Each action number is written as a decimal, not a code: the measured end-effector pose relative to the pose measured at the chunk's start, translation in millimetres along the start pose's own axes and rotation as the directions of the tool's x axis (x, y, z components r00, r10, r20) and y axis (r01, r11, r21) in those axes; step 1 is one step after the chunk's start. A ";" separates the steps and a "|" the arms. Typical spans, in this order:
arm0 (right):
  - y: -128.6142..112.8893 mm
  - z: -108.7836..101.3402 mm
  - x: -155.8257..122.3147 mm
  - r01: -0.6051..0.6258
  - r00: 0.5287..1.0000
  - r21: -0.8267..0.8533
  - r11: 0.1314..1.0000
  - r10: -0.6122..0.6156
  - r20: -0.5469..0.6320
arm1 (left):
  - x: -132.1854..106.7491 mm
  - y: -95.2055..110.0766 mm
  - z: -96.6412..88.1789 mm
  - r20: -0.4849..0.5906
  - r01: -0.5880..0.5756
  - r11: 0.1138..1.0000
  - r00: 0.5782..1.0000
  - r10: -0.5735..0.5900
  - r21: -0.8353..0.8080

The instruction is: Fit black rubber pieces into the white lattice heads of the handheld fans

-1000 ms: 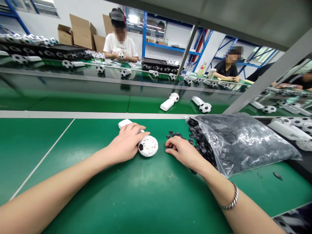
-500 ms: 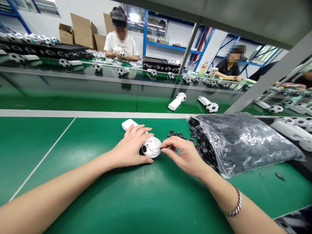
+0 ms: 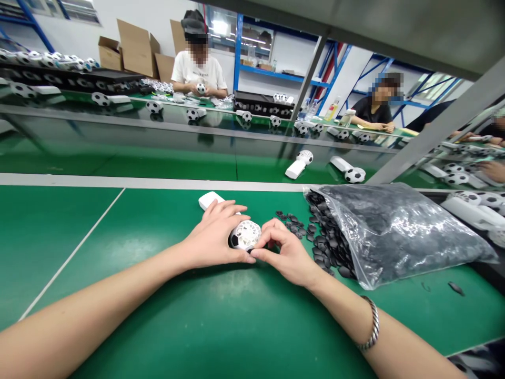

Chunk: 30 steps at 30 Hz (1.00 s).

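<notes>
My left hand point(image 3: 215, 237) is wrapped over a small handheld fan point(image 3: 245, 235) with a white football-shaped head, pinning it to the green table point(image 3: 118, 247); its white handle pokes out behind my fingers. My right hand point(image 3: 284, 250) presses fingertips against the right side of the fan head, fingers pinched together; anything between them is hidden. Loose black pieces point(image 3: 294, 220) lie just right of my hands, spilling from a clear plastic bag point(image 3: 394, 226) full of the same pieces.
Beyond a white strip runs a green conveyor carrying two football fans point(image 3: 299, 164) point(image 3: 349, 171). More fans lie at the far right point(image 3: 469, 205). Two people sit working across the line point(image 3: 199, 68) point(image 3: 374, 108). A grey metal post point(image 3: 437, 126) slants on the right.
My right hand left the loose black pieces, moved left to the fan head and now presses on it. My left hand has tilted the fan head up slightly.
</notes>
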State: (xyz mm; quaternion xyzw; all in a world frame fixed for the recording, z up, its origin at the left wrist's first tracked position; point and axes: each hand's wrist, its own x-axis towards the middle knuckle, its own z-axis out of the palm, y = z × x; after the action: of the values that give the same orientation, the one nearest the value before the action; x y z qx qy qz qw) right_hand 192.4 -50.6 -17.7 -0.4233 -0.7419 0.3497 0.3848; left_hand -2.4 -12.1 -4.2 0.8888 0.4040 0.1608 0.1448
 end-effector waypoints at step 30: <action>24.2 -27.1 12.0 -0.067 0.988 -0.577 0.814 -0.027 -0.153 | -0.3 2.0 3.1 -0.017 -0.032 0.999 0.999 0.031 -0.034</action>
State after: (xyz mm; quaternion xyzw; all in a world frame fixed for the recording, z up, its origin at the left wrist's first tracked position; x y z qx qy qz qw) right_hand 220.4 -25.0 -22.3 -0.5539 -0.7766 0.0774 0.2899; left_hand 0.0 -14.0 -6.4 0.8911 0.3885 0.1772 0.1539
